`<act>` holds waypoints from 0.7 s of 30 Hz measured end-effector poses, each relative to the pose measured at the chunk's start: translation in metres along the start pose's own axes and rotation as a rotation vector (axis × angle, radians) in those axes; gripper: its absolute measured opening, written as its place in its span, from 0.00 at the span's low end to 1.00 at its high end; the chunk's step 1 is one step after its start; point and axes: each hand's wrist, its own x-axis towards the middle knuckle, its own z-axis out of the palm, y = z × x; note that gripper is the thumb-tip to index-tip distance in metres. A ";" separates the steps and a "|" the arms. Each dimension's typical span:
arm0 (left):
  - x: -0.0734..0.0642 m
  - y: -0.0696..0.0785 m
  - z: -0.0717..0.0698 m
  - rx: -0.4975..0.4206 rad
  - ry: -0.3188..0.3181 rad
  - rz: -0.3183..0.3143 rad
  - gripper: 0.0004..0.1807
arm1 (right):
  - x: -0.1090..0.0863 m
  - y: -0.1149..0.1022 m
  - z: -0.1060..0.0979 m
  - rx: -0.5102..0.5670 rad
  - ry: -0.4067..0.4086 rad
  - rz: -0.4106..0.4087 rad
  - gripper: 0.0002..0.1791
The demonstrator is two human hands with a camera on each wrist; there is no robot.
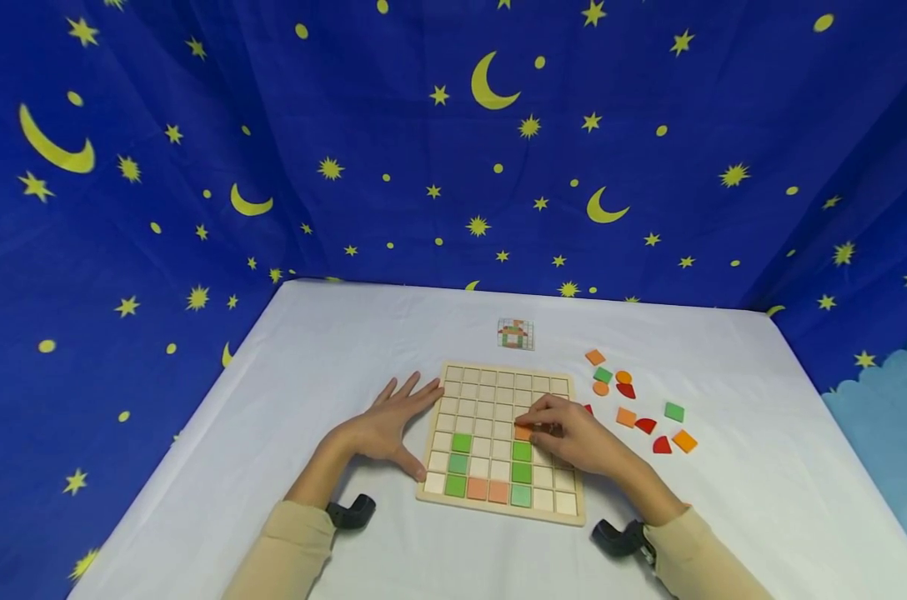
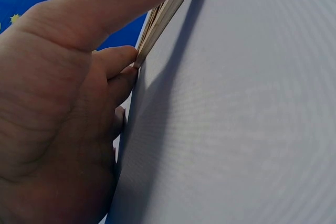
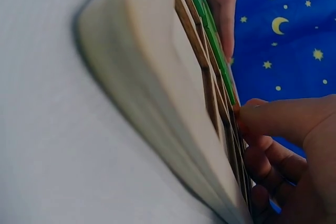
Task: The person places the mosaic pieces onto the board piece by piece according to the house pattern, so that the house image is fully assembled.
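A wooden grid board (image 1: pixel 485 390) lies on the white table, partly filled with square tiles. My left hand (image 1: pixel 382 430) spreads its fingers along the board's left side, with fingertips at the upper rim and the thumb at the lower corner. In the left wrist view, the fingers meet the board's edge (image 2: pixel 160 24). Between thumb and fingers, my right hand (image 1: pixel 579 435) pinches an orange square tile (image 1: pixel 523 432) at the cell above the right green column (image 1: pixel 522 452). A left green column (image 1: pixel 462 443) and two salmon tiles (image 1: pixel 478 488) fill other cells.
Loose pieces lie right of the board: orange squares (image 1: pixel 626 417), green squares (image 1: pixel 674 412), orange discs (image 1: pixel 623 377) and red quarter-circles (image 1: pixel 646 426). A small pattern card (image 1: pixel 515 334) lies behind the board. A blue star-patterned curtain (image 1: pixel 393 200) stands behind the table.
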 end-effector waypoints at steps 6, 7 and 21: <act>0.000 0.000 0.000 0.003 -0.003 -0.004 0.74 | 0.001 0.001 0.002 -0.001 0.005 0.031 0.15; 0.000 0.001 0.000 0.005 -0.004 -0.003 0.74 | 0.001 0.001 0.002 -0.001 0.009 0.039 0.15; 0.000 0.001 -0.001 0.001 -0.008 -0.013 0.74 | -0.008 0.008 -0.026 -0.001 0.098 0.089 0.15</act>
